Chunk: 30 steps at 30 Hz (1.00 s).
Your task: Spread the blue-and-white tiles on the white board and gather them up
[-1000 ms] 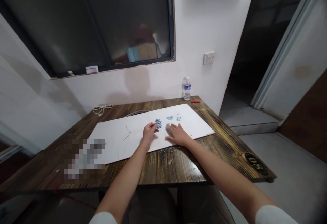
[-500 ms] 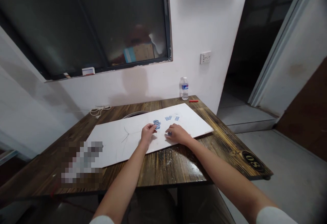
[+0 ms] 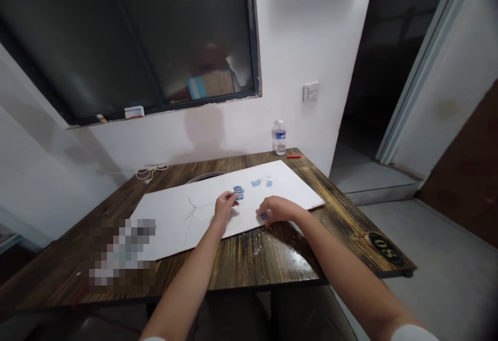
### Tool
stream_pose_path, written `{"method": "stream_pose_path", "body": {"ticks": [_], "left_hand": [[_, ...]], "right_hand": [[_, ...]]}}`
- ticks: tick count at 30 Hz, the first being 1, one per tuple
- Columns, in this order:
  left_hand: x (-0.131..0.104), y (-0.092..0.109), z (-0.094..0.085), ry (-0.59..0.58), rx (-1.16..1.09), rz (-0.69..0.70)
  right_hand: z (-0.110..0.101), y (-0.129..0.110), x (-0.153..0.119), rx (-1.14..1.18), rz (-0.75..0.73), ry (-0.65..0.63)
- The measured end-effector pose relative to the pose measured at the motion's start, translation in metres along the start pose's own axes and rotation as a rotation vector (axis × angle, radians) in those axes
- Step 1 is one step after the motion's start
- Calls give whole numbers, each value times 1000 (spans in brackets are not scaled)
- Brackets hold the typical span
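Observation:
My left hand (image 3: 225, 205) is closed, thumb and fingers pinching the near edge of a cluster of small blue-striped pieces (image 3: 238, 192) over the white board (image 3: 163, 216). Close to the board's front edge, my right hand (image 3: 280, 208) curves its fingers and thumb around one small blue-striped piece (image 3: 264, 216). Farther back lie more such pieces: a pair side by side (image 3: 256, 182) and a single one (image 3: 269, 183). They are too small for me to tell their exact kind.
The board rests on a dark wooden table (image 3: 342, 227). At the back stand a water bottle (image 3: 280, 138) and a red pen-like stick (image 3: 294, 157). A white cable (image 3: 151, 172) lies at the back left. A blurred patch (image 3: 128, 247) hides something at the left front.
My right hand has drawn back toward the board's front edge and slightly right, along with the small piece at its fingers. The left hand stays at the cluster.

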State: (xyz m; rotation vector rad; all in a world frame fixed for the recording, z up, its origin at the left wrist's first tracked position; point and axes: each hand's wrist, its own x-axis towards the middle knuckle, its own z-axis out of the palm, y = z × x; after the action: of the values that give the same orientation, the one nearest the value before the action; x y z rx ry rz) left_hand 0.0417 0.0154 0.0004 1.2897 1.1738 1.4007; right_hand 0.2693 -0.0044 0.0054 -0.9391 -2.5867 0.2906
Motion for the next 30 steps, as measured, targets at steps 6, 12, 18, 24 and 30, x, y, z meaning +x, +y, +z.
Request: {"method": "stream_pose_path", "body": {"ticks": [6,12,18,24,30], "left_hand": [[1,-1,0,1,6,2],[1,-3,-1,3,15,-8],[0,-1,0,7,16,-6],[-5,5,3,-25,48,-17],[-7,2,5,-154,68,-14]], "right_hand": [[-6,1,-2,142,24,-78],[-5,1,-2,216,33,-67],[-5,0,-3,29,-31,34],[4,-4,1,-62,161,223],[24,-12,8,-61,110,654]]}}
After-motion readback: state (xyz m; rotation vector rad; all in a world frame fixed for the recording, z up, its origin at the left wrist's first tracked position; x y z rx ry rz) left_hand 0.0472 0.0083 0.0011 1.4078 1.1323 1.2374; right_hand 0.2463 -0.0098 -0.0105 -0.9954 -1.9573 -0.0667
